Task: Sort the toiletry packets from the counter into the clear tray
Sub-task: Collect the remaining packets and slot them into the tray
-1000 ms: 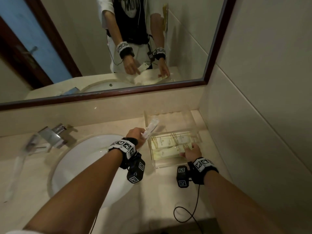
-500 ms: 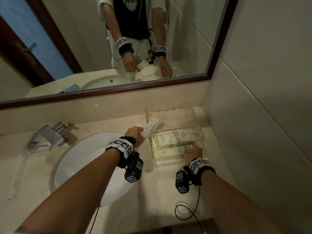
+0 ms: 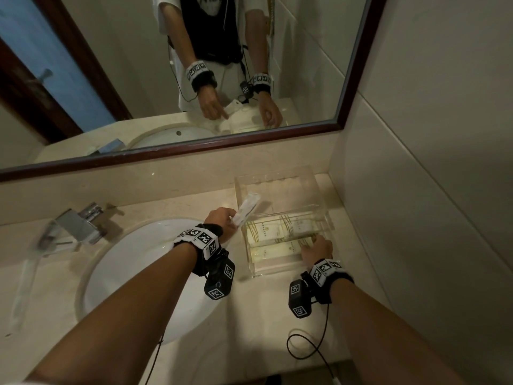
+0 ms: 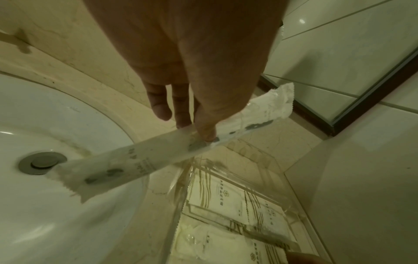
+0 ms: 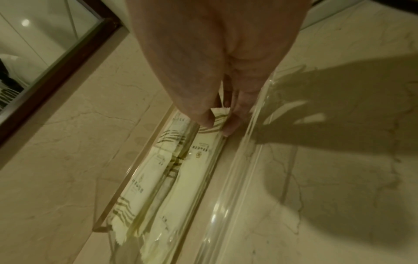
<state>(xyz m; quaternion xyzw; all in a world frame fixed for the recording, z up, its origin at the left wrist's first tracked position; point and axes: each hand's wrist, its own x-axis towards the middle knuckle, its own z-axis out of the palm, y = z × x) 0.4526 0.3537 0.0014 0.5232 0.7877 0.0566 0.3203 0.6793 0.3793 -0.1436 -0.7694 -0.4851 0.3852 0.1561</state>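
clear tray [image 3: 280, 180], cream packets [image 3: 273, 247] inside

Clear glossy plastic tray [image 3: 322, 215], crinkly semi-matt film packets [image 3: 277, 232], frosted long packet [image 4: 158, 155], polished beige marble-look counter [image 3: 263, 315], glossy white ceramic basin [image 3: 133, 259], shiny chrome faucet [image 3: 75, 223], dark wood-look mirror frame [image 3: 194, 147], smooth glazed wall tiles [image 3: 430, 134].

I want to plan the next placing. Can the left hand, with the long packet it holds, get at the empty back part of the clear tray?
Probably yes. The left hand holds the long packet beside the clear tray, whose top is open; the right hand is at the front packets.
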